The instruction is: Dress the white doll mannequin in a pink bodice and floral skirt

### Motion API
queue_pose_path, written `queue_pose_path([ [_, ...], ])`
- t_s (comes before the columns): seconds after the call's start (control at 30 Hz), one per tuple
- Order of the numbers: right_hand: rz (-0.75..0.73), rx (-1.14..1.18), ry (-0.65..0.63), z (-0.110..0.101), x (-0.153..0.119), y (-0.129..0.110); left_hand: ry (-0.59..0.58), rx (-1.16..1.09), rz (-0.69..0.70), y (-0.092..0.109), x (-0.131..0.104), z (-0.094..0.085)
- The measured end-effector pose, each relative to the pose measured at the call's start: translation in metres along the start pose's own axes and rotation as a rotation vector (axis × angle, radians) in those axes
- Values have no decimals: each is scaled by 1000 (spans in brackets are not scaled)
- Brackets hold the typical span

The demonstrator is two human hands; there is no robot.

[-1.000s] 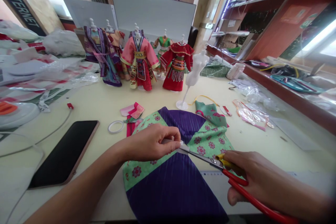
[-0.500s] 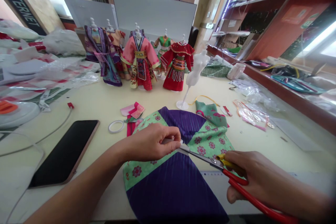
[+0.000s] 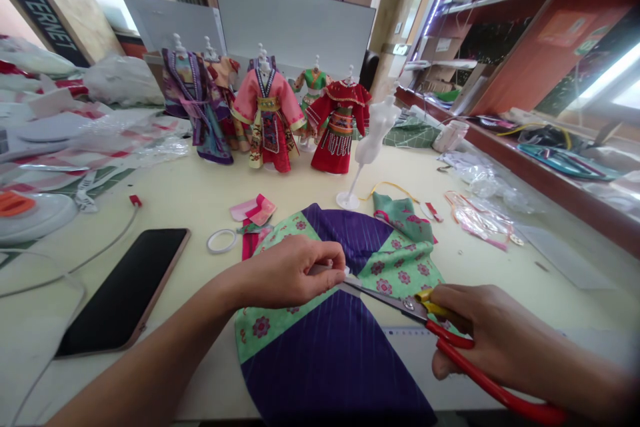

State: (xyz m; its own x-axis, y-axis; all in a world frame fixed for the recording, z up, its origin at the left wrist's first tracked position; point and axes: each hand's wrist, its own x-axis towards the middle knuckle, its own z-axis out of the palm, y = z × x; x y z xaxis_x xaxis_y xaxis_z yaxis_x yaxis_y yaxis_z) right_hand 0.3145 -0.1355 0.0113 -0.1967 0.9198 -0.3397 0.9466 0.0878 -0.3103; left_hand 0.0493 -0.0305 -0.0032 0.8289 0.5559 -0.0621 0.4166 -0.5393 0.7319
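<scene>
Pale yellow table (image 3: 185,195), left hand (image 3: 285,273) pinching the purple-green fabric (image 3: 320,363), right fingers wrapped round red-handled scissors (image 3: 407,305).

We count six dressed mannequins (image 3: 340,123) — five in plainer view, one mostly hidden behind the pink-robed mannequin (image 3: 267,113) — and one bare white mannequin (image 3: 374,132). We see two hands, one left hand (image 3: 295,271) and one right hand (image 3: 483,327), plus one pair of scissors (image 3: 407,305), one phone (image 3: 125,290), one white ring (image 3: 221,251) and one red-tipped cable (image 3: 120,237).
</scene>
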Motion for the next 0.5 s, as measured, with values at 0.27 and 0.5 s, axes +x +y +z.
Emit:
queue_pose_path([
  [0.27, -31, -33, 28, 1, 4, 0, 14, -9, -4, -1, 1, 1],
  [0.5, -41, -83, 12, 2, 5, 7, 22, -6, 8, -2, 2, 3],
])
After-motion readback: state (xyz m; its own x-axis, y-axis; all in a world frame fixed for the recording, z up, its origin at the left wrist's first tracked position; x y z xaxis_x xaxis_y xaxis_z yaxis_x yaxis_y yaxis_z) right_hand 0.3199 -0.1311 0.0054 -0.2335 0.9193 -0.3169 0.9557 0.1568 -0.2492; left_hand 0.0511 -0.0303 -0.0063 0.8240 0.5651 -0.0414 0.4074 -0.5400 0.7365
